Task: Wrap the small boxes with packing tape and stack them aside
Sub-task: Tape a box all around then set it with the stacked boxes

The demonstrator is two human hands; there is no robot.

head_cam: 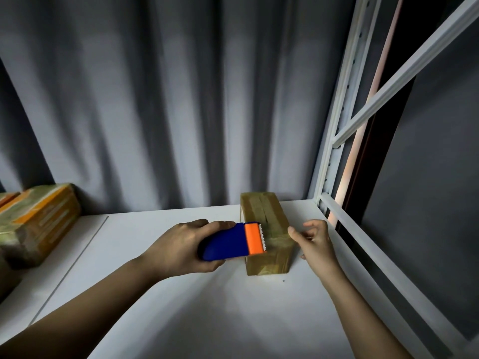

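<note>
Left hand (181, 248) wraps tight around the blue tape dispenser (228, 242), fingers curled over its body, and the orange toothed end sits right against the top of the small box (267, 234). That box stands on the white counter (181, 307), near the back right corner, long side running away from the camera. Right hand (315, 240) is just beside the box's right edge, fingers loosely curled and gripping nothing that I can see, though the tips may be brushing the cardboard; it's dim there, hard to call.

To run this strip well, I'd say that free hand wants to press down on the box so it can't slide, while the dispenser pulls along flat and low, keeping the tape taut, then tilts so the teeth bite through cleanly.

Surface-wise, the box is a plain brick shape, tan and glossy, with tape bands already lying lengthwise over the top. The dispenser is smooth hard plastic with a jagged pale cutting edge. Over on the far left, wrapped boxes (39, 224) sit stacked on the counter, shiny with tape, orange patches showing through. Behind hangs a grey pleated curtain (155, 99).
</note>
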